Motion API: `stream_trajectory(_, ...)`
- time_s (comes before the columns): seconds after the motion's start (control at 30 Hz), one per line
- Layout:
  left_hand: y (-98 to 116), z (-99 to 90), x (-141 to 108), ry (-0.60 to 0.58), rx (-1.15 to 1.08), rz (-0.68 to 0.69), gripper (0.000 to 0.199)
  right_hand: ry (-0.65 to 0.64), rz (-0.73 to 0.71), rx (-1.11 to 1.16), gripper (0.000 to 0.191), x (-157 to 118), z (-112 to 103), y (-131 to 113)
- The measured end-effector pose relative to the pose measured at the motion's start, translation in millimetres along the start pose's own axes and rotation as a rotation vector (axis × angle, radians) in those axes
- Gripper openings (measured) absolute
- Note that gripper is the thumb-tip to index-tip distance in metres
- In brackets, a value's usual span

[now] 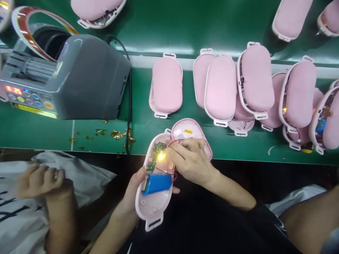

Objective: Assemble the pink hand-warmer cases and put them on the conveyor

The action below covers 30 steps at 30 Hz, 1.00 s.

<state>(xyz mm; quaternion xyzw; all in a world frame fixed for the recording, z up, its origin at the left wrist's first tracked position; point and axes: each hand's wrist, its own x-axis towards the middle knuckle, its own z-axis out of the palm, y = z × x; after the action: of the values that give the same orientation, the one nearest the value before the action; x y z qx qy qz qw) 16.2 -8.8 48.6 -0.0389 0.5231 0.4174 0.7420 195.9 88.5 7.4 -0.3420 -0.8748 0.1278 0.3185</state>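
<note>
My left hand (132,192) grips a pale pink oval casing half (156,204) from its side, thumb on the rim. Inside lie a green circuit board (153,159) with a glowing yellow light (161,155) and a blue battery pack (157,183), joined by thin red and black wires. My right hand (192,158) is closed at the board's right side, fingertips pinched near the wires; what they hold is hidden. Behind it the other casing half (188,126), with a small yellow label (188,131), lies open on the table edge.
A grey tape dispenser (90,77) with a black cable (129,106) stands at left, gold tape scraps (119,134) before it. Several pink casings, such as one in the middle (167,84), line the green bench (143,130). A co-worker's hand (42,181) is at left; another person's arm (311,218) is at right.
</note>
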Motion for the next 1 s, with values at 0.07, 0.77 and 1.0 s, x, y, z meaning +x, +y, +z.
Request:
stream_trajectory(0.07,-3,-3.9,1,-0.012,0.000,0.025,0.067,-0.008,0.024,-0.002,0.013,1,0,0)
stream_trajectory(0.77,-9,-10.9,14,-0.139,0.179,0.163,0.061,-0.119,-0.172,-0.092,0.019,19,-20,13)
stream_trajectory(1.0,2,9.2,33,-0.300,0.289,0.170,0.108,-0.120,-0.248,0.202,0.003,24,-21,39)
